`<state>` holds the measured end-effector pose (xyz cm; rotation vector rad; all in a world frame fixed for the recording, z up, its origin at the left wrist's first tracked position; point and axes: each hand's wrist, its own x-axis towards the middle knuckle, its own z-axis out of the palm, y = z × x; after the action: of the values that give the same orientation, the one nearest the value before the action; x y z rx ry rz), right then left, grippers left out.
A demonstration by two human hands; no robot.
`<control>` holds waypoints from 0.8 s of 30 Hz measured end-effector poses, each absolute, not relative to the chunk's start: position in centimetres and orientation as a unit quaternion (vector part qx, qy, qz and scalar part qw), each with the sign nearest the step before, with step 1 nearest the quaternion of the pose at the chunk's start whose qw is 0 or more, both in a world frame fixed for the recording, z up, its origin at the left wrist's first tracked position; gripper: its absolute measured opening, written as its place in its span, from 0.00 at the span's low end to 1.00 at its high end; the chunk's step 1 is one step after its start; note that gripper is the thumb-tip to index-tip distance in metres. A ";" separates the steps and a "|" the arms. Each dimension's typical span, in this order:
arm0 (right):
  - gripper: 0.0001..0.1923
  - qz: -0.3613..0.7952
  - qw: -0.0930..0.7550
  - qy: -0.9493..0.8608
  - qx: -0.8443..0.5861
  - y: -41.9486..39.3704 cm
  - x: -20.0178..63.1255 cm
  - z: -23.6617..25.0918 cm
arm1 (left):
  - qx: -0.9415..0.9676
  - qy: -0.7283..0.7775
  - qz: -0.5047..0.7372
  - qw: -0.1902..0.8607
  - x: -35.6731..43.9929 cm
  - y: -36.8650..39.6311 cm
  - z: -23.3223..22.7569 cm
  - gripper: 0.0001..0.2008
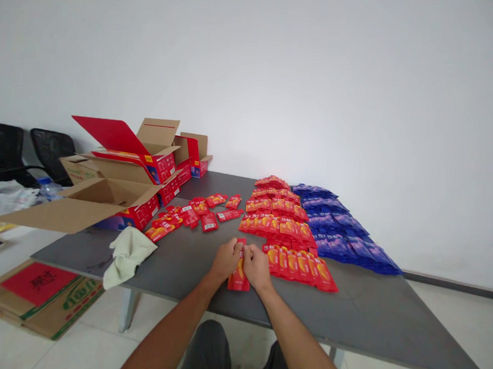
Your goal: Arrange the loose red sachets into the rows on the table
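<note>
Red pouch [239,279] at the near edge of the surface [372,325], between left hand [227,258] and right hand [257,266], each grip closed on its upper part; can't tell if its underside touches down. Loose pouches [190,214] scattered farther left, beside open boxes [164,168], cloth [127,255] draped over the front edge. Red rows [279,208] start just beside right hand, blue rows [331,222] right of those.

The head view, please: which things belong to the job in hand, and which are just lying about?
Likely the job's:
held red pouch
loose red pouches
rowed red pouches
rowed blue pouches
open boxes

Likely just lying about:
pale cloth
flattened cardboard
plastic bag
</note>
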<state>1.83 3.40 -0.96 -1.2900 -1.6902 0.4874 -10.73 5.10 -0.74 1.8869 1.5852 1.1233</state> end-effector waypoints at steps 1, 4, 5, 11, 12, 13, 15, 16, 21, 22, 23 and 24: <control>0.19 0.188 0.457 -0.689 -0.530 3.3 1.8 -0.9 | 0.675 0.589 0.395 0.202 -10.5 4.9 -0.7 0.15; 0.19 0.154 0.451 -0.687 -0.549 2.9 1.7 -0.8 | 0.661 0.615 0.390 0.181 -9.9 4.5 -0.5 0.15; 0.19 0.144 0.449 -0.684 -0.557 2.9 1.7 -0.9 | 0.659 0.613 0.397 0.181 -9.8 4.4 -0.4 0.16; 0.21 0.146 0.470 -0.657 -0.572 2.7 2.1 -1.0 | 0.641 0.553 0.458 0.272 -10.4 5.2 -0.3 0.20; 0.21 0.149 0.478 -0.651 -0.571 2.7 2.2 -0.9 | 0.639 0.541 0.463 0.292 -10.6 5.3 -0.3 0.21; 0.22 0.152 0.485 -0.646 -0.569 2.7 2.3 -0.9 | 0.638 0.531 0.467 0.304 -10.8 5.4 -0.4 0.21; 0.22 0.160 0.496 -0.640 -0.564 2.7 2.3 -0.8 | 0.640 0.519 0.477 0.304 -10.9 5.4 -0.5 0.21; 0.22 0.163 0.498 -0.641 -0.561 2.7 2.3 -0.7 | 0.642 0.519 0.481 0.295 -10.9 5.3 -0.6 0.20; 0.21 0.164 0.505 -0.640 -0.556 2.6 2.2 -0.5 | 0.630 0.547 0.483 0.265 -10.4 5.1 -0.6 0.19; 0.21 0.166 0.507 -0.638 -0.555 2.6 2.2 -0.5 | 0.625 0.553 0.482 0.266 -10.5 5.2 -0.6 0.19; 0.21 0.169 0.510 -0.635 -0.555 2.6 2.3 -0.5 | 0.621 0.556 0.481 0.271 -10.6 5.2 -0.5 0.20; 0.21 0.171 0.514 -0.630 -0.556 2.7 2.3 -0.5 | 0.618 0.557 0.479 0.280 -10.8 5.2 -0.5 0.20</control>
<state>2.33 2.66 -0.52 -1.3368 -1.5153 0.4116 -10.76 5.19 -0.46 1.6562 1.4920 1.2853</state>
